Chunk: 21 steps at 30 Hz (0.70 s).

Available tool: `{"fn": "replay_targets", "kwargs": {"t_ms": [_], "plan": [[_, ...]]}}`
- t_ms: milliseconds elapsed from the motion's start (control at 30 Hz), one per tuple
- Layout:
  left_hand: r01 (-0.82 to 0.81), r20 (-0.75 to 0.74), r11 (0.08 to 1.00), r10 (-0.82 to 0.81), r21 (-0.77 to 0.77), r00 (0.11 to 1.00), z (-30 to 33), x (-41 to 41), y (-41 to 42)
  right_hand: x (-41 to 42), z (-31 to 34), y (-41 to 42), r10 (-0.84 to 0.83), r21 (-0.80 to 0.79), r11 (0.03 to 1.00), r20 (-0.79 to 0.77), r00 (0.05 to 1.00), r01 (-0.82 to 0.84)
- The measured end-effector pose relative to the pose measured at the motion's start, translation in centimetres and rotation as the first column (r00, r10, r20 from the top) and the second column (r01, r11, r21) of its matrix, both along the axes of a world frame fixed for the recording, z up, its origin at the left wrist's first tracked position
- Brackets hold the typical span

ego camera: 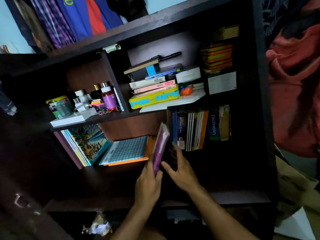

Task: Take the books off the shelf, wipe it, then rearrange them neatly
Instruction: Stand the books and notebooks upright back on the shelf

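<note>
Purple and slim, a book (160,148) stands on edge in the lower compartment of a dark wooden shelf unit (259,84), tilted with its top leaning right toward a row of upright books (194,130). The left hand (149,184) grips the purple book at its bottom end, fingers wrapped round the cover. The right hand (181,172) is just beside it on the right, its fingers straight and spread, the fingertips reaching into the dark gap between the purple book and the upright row; whether they touch a dark book there is too dim to tell. In that row a blue spine reading "Dictionary" (213,125) stands near the right end. Left of the purple book, a teal notebook with a grid pattern (126,150) lies flat on orange books (131,161), and further left several thin books with a colourful cartoon cover (86,142) lean against the side wall. On the board above, a stack of books (154,84) rests on a yellow and blue case (154,98), with an orange-lidded bottle bearing a purple label (109,99) and a green-lidded jar (59,106) in the compartment to its left. Hanging clothes (74,18) show above the unit, and crumpled paper (98,226) lies below the bottom board.
</note>
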<state>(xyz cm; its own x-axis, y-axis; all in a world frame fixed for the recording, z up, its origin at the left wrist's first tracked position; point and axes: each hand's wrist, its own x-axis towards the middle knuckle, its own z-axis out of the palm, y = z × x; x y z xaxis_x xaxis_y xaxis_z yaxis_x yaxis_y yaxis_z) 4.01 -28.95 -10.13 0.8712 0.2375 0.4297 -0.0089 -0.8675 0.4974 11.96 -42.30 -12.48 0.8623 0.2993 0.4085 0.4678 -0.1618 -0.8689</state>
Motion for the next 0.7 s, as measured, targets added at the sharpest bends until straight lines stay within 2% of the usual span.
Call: {"fn": "replay_targets", "kwargs": {"t_ms": [67,167,367,567,700], "plan": [[0.037,0.082,0.963,-0.016,-0.267,0.997,-1.4,1.6,-0.9,0.2,-0.1,0.1,0.062,-0.071,0.996,-0.007,0.998,-0.062],[0.087,0.105,0.899,-0.046,-0.429,0.993,-2.4,3.9,-2.1,0.9,-0.4,0.2,0.081,-0.076,0.994,-0.027,0.996,-0.083],[0.157,0.046,0.852,-0.155,-0.5,0.987,-1.2,8.8,-1.3,1.8,-0.7,0.7,0.02,-0.064,0.998,-0.061,0.998,-0.024],[0.226,-0.003,0.811,-0.271,-0.54,0.963,-0.9,14.6,-0.9,5.3,-0.6,1.7,-0.209,0.09,0.972,-0.095,0.973,0.217],[0.251,-0.02,0.8,-0.312,-0.544,0.95,-0.4,16.4,-0.4,6.0,-0.7,2.5,-0.233,0.012,0.972,-0.132,0.963,0.236]]}}
